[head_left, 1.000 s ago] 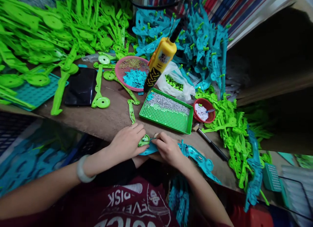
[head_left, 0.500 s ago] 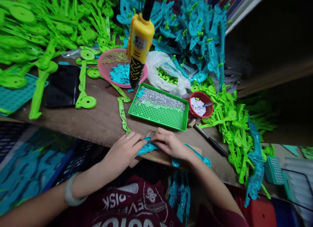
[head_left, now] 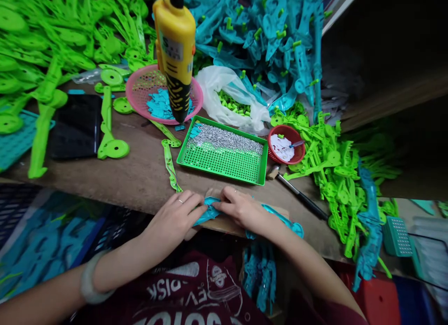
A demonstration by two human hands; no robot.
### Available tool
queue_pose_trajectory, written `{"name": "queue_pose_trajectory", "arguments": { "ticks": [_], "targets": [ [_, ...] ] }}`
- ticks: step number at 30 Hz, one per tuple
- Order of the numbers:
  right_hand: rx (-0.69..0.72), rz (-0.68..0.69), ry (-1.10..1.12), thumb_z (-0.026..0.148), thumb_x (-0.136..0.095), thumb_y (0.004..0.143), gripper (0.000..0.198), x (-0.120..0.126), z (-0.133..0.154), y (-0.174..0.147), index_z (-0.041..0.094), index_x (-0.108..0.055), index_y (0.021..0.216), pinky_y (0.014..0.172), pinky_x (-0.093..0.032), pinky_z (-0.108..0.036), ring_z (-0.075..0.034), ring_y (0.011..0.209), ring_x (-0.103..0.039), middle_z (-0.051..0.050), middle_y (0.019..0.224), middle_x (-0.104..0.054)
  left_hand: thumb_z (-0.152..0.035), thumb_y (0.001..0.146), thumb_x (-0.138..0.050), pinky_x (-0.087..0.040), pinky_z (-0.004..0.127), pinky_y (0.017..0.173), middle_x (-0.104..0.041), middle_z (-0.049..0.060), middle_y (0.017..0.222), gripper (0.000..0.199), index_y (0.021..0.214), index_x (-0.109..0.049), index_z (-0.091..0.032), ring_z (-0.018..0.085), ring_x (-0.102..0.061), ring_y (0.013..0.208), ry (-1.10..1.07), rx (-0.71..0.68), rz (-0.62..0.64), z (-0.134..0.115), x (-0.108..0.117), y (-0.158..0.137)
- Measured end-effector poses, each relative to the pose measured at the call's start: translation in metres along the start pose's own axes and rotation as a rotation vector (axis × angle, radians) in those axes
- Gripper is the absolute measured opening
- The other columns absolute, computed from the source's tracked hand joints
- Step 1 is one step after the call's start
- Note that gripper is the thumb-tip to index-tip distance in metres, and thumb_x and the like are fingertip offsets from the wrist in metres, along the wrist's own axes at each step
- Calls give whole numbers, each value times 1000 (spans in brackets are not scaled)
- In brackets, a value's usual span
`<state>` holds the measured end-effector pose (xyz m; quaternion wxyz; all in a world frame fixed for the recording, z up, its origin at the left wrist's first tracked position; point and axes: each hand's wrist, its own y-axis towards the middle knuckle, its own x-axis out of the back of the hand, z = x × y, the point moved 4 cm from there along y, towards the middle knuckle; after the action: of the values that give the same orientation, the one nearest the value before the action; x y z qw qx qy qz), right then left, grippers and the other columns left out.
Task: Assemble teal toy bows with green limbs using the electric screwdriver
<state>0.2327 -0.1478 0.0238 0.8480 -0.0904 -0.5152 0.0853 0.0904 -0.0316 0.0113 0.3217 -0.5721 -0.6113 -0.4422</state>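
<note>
My left hand (head_left: pixel 179 215) grips a blue plastic part (head_left: pixel 207 210) at the table's front edge, fingers bent over its left end. Opposite it, my right hand (head_left: pixel 241 209) presses thumb and fingers on the same part. The fingers hide much of it, and whether a small piece is pinched there cannot be seen. Under my right forearm a blue moulded piece with a rounded end (head_left: pixel 297 229) shows; I cannot tell if it is joined to the held part. A lime-green part (head_left: pixel 171 166) lies just beyond my left hand.
A yellow electric screwdriver (head_left: pixel 177 50) hangs above a pink basket (head_left: pixel 135 89) of blue pieces. Beyond my hands sit a green tray (head_left: pixel 224 169) of small metal screws, a red basket (head_left: pixel 299 152) and a hammer (head_left: pixel 303 197). Green parts (head_left: pixel 70 31) and blue parts (head_left: pixel 266 40) are heaped behind.
The view has shifted slightly, so the screwdriver and tray appear further left. Both hands stay on the blue plastic part, with only small finger movement.
</note>
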Motion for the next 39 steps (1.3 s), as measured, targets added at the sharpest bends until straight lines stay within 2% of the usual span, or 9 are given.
{"name": "queue_pose_trajectory", "arguments": {
  "ticks": [7,11,16,20,24,27,30,33,39],
  "targets": [
    [3,13,-155,22,-43,104,24,2,6,-7,22,-60,121,62,-24,-30,-18,78,-41,-6,95,-52,-13,89,-66,-40,37,78,-63,4,94,20,108,-68,-17,24,-51,90,103,-73,63,1,6,7],
    [3,-15,-104,18,-39,103,30,1,3,-14,22,-59,125,64,-27,-29,-17,78,-41,-6,94,-49,-16,91,-64,-40,36,79,-62,3,92,18,109,-67,-20,23,-53,88,80,-86,72,2,8,7],
    [-42,-40,-74,14,-41,99,32,-2,0,-18,22,-62,122,64,-26,-29,-17,77,-37,-5,95,-47,-21,98,-53,-43,40,90,-66,6,105,20,117,-59,-16,24,-57,97,-12,-61,-26,7,4,-2],
    [-54,-36,-23,16,-40,99,29,-5,-1,-15,21,-65,114,64,-24,-29,-16,76,-35,-3,92,-43,-26,102,-47,-47,40,87,-67,7,106,20,116,-57,-17,23,-62,94,-85,-11,-91,13,-3,-8],
    [-57,-51,-13,17,-40,99,28,-7,-1,-13,19,-66,110,64,-22,-28,-16,77,-34,-3,91,-41,-26,101,-49,-49,42,94,-62,14,120,24,121,-52,-14,26,-59,110,-125,37,-203,19,-3,-11],
    [-66,-71,-11,17,-40,99,27,-9,-1,-14,19,-65,105,63,-20,-29,-16,76,-33,-3,91,-41,-26,98,-54,-50,43,91,-61,15,115,20,113,-54,-13,28,-57,108,-78,73,-245,20,-1,-14],
    [-65,-100,10,18,-41,99,24,-13,-2,-13,19,-64,100,63,-19,-29,-16,76,-32,-3,90,-42,-18,98,-52,-49,44,92,-66,10,107,12,109,-56,-15,26,-60,102,-10,6,-239,9,3,-13],
    [-62,-105,-4,19,-43,99,21,-18,-4,-10,18,-63,95,62,-20,-29,-16,75,-33,-4,90,-44,-12,99,-48,-47,42,96,-69,9,113,20,115,-58,-15,24,-62,105,18,-105,-234,-12,3,-9],
    [-1,-187,157,15,-39,101,25,-6,-3,-22,17,-63,105,69,-39,-27,-17,81,-45,-6,94,-49,-18,98,-51,-48,44,92,-70,13,118,24,119,-62,-11,26,-63,102,159,-53,-158,-32,-23,1]
  ]
}}
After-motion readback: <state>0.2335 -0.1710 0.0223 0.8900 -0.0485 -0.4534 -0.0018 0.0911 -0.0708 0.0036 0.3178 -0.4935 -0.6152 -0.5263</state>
